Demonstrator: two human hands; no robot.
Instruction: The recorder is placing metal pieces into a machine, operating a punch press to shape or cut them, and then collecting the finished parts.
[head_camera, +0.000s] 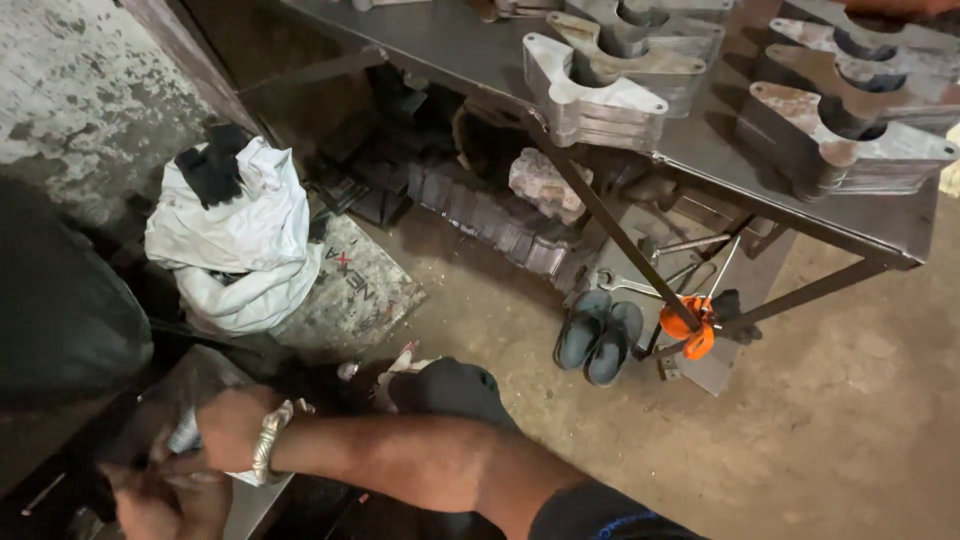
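My right hand (228, 425) reaches across to the bottom left corner, with a silver bracelet (268, 442) on its wrist. Its fingers are closed around a pale grey cloth-like thing (185, 436) that shows on both sides of the hand. My left hand (165, 505) lies just below it at the frame's edge, touching the right hand. Its fingers are curled and partly cut off, so its hold is unclear. Both hands sit over a dark, dim surface (120, 440).
A steel table (700, 150) at the top carries stacks of cut metal plates (595, 100). Under it lie a pair of grey sandals (600, 335), a wrench (625, 283) and an orange fitting (688, 330). A white sack (245, 240) with a black cloth stands on the left.
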